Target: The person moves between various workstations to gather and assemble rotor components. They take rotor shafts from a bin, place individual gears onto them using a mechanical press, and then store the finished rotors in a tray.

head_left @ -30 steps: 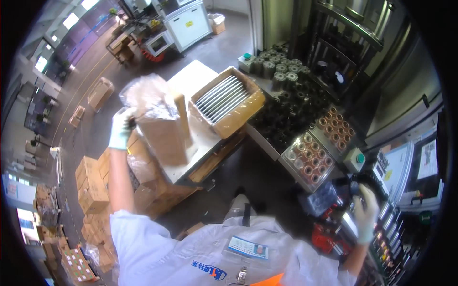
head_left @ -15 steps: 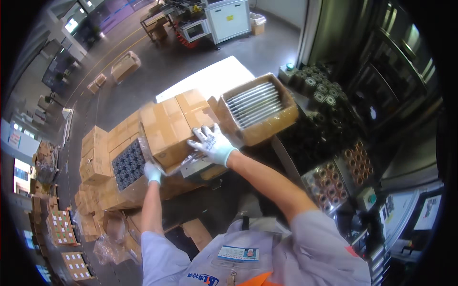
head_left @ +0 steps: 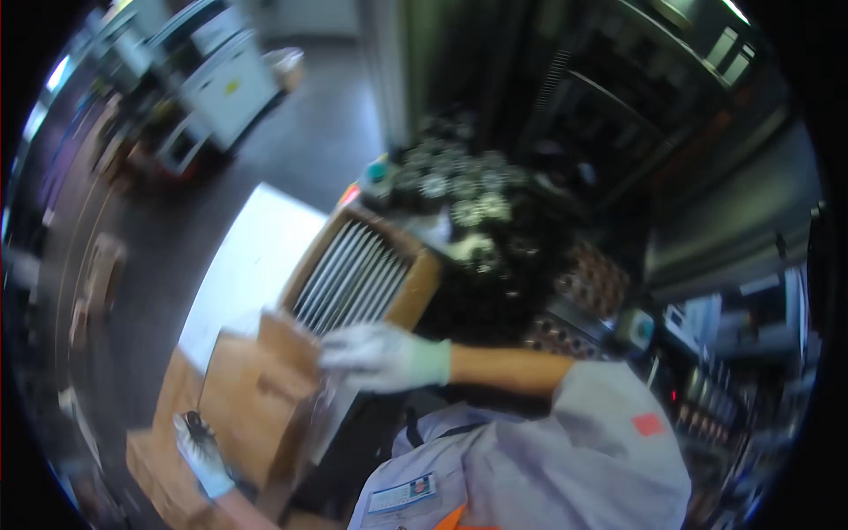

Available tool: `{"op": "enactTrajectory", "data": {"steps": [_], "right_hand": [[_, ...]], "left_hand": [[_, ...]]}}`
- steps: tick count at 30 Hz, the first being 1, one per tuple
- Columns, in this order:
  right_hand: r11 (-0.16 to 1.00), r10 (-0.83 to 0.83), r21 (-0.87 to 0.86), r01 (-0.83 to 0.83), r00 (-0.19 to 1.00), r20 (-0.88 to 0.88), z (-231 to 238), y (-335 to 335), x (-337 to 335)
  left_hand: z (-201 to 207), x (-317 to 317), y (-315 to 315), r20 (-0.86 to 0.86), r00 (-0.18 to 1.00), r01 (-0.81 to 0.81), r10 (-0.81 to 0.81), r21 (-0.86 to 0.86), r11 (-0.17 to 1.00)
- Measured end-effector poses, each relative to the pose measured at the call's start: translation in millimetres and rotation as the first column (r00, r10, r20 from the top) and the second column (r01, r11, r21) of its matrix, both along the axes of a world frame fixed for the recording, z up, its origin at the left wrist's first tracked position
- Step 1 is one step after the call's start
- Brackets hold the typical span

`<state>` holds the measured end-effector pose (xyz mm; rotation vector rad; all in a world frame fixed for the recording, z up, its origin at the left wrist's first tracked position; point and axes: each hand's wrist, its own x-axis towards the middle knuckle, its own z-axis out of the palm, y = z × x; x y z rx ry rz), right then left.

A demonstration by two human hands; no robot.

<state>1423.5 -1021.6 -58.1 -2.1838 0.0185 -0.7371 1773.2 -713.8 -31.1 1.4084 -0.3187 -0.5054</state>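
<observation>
Though resting atop it half a second ago, now extending the loosely spread right hand (head_left: 387, 355) to two o'clock of the carton (head_left: 247, 402), placed seven o'clock from the rods (head_left: 349, 284); so flanking it with the curled left hand (head_left: 203, 455) at eight; impossible to tell any grip.

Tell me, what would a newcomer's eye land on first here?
Probably the open carton packed with slender silvery rods, near the middle, beside the bright white tabletop. Below it in the picture, the gloved left hand and right hand flank a brown cardboard box, with a small dark thing at the left fingers. Toothed metal parts, somewhat blurred, cluster at upper centre.
</observation>
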Motion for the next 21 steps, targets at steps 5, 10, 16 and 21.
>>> {"op": "enactTrajectory", "data": {"steps": [5, 10, 16, 21], "right_hand": [[0.26, -0.963, 0.088, 0.962, 0.265, -0.044, 9, -148, -175], [-0.153, -0.975, 0.063, 0.986, -0.141, -0.171, -11, -234, -268], [-0.038, -0.958, 0.31, 0.95, 0.053, -0.281, -12, -288, -274], [-0.004, -0.961, 0.333, 0.943, 0.089, -0.264, 22, -289, -272]], "left_hand": [[21, -93, -200, -0.23, 0.79, 0.577, -0.569, -0.036, 0.816], [7, -198, -328, -0.288, 0.384, 0.913, -0.877, -0.027, 0.408], [7, -323, -401, -0.04, 0.358, 0.923, -0.933, 0.164, 0.348], [2, -377, -441, 0.147, 0.368, 0.896, -0.918, 0.206, 0.393]]}}
